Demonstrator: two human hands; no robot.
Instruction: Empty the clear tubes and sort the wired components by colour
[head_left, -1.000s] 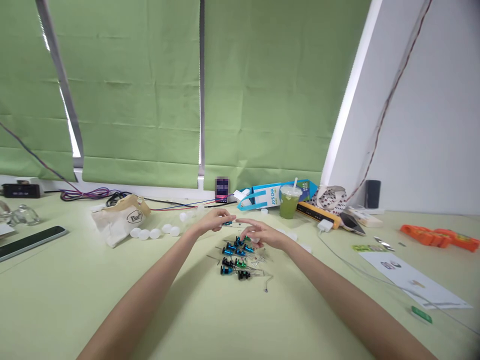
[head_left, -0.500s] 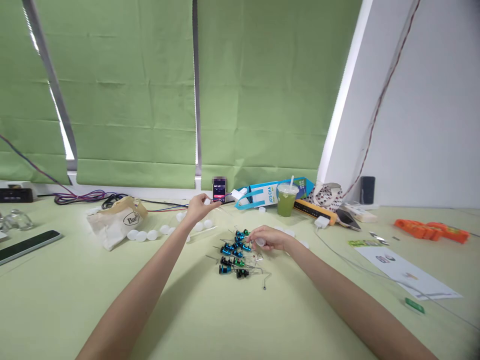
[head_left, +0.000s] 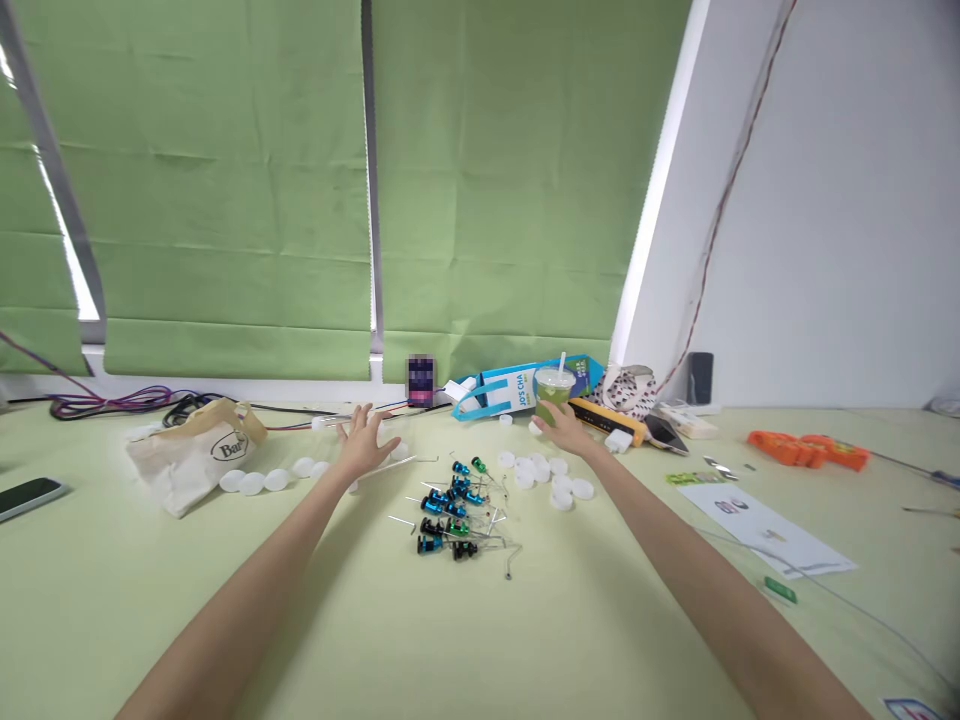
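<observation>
My left hand (head_left: pixel 363 440) is stretched far over the table with its fingers spread, palm down, over thin metal rods and small white caps (head_left: pixel 252 481). My right hand (head_left: pixel 561 427) reaches to the back and wraps the base of a plastic cup of green drink (head_left: pixel 553 390) with a straw. Between my arms lies a cluster of small blue, green and black metal parts on pins (head_left: pixel 452 510). A group of white caps (head_left: pixel 546 474) lies just right of that cluster.
A paper bag (head_left: pixel 192 455) lies at the left, with cables (head_left: pixel 120 403) behind it. A phone (head_left: pixel 420 380) leans at the window. A blue carton (head_left: pixel 510 388), orange tools (head_left: pixel 808 449), a printed sheet (head_left: pixel 759 527) and another phone (head_left: pixel 27 496) also lie about.
My right hand left the small parts and moved back to the green drink cup. My left hand let go of a small part and spread open farther left. The view shifted right.
</observation>
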